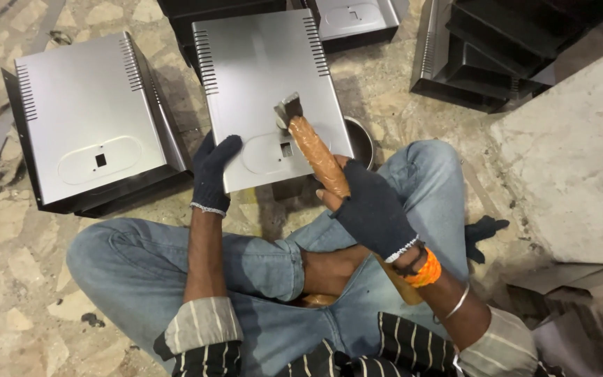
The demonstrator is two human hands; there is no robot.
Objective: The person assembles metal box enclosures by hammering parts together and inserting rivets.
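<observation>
I sit cross-legged on the floor in blue jeans. My left hand (212, 176), in a dark glove, grips the near left edge of a silver metal cover panel (259, 77) with vent slots and an oval embossed patch. My right hand (371, 209), also in a dark glove, is closed on the brown tape-wrapped handle of a hammer (315, 153). Its dark metal head rests over the panel near the oval patch.
A second silver cover panel (88, 119) lies at the left. Black metal housings (497, 49) are stacked at the top right, another silver piece (354, 17) at the top. A round metal bowl (361, 139) sits behind the panel. A stone slab (574, 160) is at right.
</observation>
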